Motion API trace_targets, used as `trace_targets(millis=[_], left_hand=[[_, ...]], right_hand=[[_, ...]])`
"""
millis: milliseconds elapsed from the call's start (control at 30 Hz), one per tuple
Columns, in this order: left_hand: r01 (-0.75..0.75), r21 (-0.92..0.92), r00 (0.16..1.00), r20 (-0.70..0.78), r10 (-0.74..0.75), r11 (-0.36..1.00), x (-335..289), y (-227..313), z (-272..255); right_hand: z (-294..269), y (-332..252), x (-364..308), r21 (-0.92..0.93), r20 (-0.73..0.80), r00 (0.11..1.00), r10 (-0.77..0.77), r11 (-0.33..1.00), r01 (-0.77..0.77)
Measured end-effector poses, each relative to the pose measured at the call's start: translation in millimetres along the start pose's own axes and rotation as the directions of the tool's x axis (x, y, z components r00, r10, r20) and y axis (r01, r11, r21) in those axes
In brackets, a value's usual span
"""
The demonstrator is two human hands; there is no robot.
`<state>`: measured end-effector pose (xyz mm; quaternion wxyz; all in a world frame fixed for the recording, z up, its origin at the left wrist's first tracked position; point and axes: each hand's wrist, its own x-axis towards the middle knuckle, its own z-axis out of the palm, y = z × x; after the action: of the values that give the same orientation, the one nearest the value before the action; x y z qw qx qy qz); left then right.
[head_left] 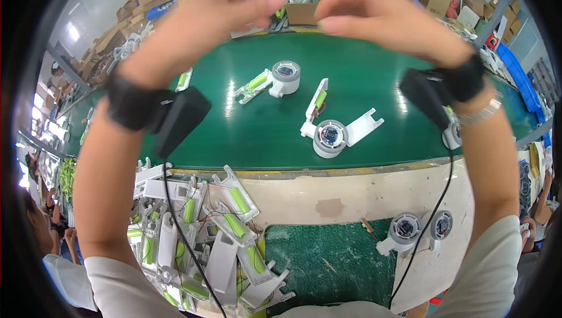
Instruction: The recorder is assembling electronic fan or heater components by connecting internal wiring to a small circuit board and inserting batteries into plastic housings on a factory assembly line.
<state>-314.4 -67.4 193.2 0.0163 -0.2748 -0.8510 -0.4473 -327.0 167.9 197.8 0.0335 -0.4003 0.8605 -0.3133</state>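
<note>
both hands hang raised over the far side of the view, blurred: left hand (234, 4) toward eleven o'clock with fingers loosely curled, right hand (374, 16) toward one with thumb and fingers parted; neither visibly has hold of anything.

between them, at twelve, stands a cardboard box (302, 14) of white parts. a heap of white housings (225, 262) with green cells lies at seven, a green mat (331, 265) between five and six, and two round units (406, 226) at four. black cables (449, 180) drop from the wrist devices (184, 120), crossing in front of heap and round units; the right device partly covers another white unit (452, 136) at three.

on the green belt (234, 142), the nearer round-headed unit (286, 79) points its cell-bearing arm toward eight, long axis from two to eight. the second unit (329, 137) sends one arm roughly toward twelve, a plain white one toward two.

that nearer unit lies at five from the left hand and eight from the right, touched by neither.
</note>
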Motion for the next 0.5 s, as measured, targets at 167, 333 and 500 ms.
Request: trace_targets(millis=[167,333,500], left_hand=[[-0.307,-0.348,0.95,-0.061,0.306,0.886,-44,59,14],[-0.231,-0.435,0.963,0.028,0.269,0.87,-62,110,48],[-0.342,-0.416,0.927,-0.005,0.374,0.843,-85,148,62]], right_hand=[[-21,-48,-107,0.071,-0.312,0.95,0.004,0.997,0.019],[-39,-94,-197,0.229,-0.368,0.93,0.016,0.97,0.074],[-50,-140,-247,0.186,-0.452,0.875,-0.171,0.942,0.28]])
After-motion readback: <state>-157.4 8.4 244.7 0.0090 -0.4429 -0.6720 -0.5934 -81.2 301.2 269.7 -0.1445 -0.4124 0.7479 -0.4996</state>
